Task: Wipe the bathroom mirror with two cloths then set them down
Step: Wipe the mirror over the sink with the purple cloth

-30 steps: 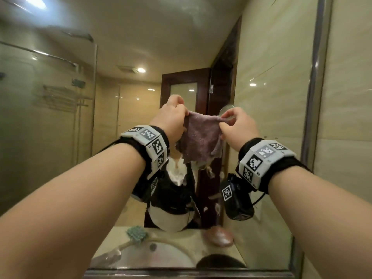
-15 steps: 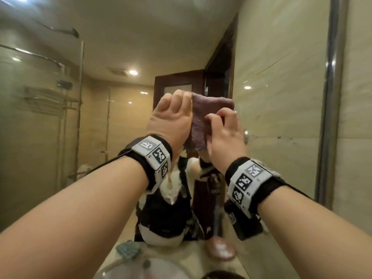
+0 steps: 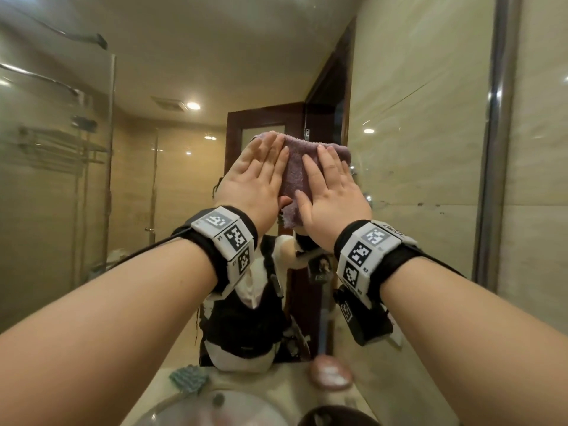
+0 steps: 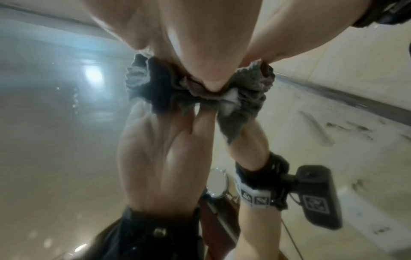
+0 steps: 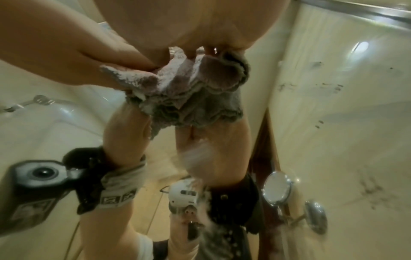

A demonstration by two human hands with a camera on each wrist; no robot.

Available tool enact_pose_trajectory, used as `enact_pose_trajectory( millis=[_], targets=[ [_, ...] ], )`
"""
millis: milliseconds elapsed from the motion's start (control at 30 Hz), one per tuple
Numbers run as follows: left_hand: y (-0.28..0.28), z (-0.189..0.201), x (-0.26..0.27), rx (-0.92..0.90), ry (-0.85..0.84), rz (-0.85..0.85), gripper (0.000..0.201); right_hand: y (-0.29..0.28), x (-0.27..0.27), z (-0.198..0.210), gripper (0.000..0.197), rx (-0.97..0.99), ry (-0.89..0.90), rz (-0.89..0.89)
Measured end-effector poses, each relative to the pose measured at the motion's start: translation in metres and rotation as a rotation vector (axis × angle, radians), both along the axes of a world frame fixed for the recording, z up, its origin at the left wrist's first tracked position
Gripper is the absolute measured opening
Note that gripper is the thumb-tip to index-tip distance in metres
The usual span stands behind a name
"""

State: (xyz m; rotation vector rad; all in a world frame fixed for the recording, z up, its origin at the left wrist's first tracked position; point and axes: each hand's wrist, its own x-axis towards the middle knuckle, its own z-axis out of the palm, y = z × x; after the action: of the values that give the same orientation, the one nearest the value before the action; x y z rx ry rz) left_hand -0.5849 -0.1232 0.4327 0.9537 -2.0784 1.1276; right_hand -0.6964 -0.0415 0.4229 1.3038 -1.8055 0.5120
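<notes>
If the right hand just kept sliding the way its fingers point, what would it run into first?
The right hand lies flat on the purple cloth, fingers aimed up the mirror. Beyond the cloth's top edge only bare glass shows, so the way looks free up to the frame's edge, though the hand would probably push the cloth along.

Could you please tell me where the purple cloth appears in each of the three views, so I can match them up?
Head: purple cloth at centre, pressed on the mirror under both flat hands.
Left wrist: upper centre, bunched past the fingertips.
Right wrist: upper centre, bunched.
Shared landmark: round shaving mirror, only in both wrist views.
</notes>
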Motion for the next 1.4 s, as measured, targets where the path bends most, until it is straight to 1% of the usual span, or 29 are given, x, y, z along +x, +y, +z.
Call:
enact_pose_trajectory(
  millis=[67,200,667,867,1100,1233,1400],
  targets=[
    [-0.001,0.003,0.001,0.041,-0.011,-0.008,0.072,-0.003,-0.002,-0.001,0.065,0.006,-0.004,-0.007],
    [0.000,0.005,-0.002,0.132,-0.012,-0.046,0.074,-0.005,-0.014,-0.005,0.066,0.070,0.006,-0.096],
    [0.023,0.008,-0.027,0.194,-0.014,0.031,0.076,0.009,-0.040,0.001,0.064,0.124,0.015,-0.097],
    [0.036,0.012,-0.048,0.179,-0.016,0.025,0.076,0.022,-0.057,0.004,0.065,0.139,-0.006,-0.135],
    [0.054,0.011,-0.079,0.151,-0.029,-0.024,0.078,0.041,-0.085,0.001,0.066,0.136,-0.053,-0.206],
    [0.065,0.009,-0.099,0.135,-0.033,-0.079,0.079,0.053,-0.101,-0.001,0.066,0.140,-0.063,-0.266],
    [0.082,0.009,-0.125,0.126,-0.065,-0.092,0.076,0.072,-0.121,-0.001,0.067,0.173,-0.112,-0.338]
  ],
)
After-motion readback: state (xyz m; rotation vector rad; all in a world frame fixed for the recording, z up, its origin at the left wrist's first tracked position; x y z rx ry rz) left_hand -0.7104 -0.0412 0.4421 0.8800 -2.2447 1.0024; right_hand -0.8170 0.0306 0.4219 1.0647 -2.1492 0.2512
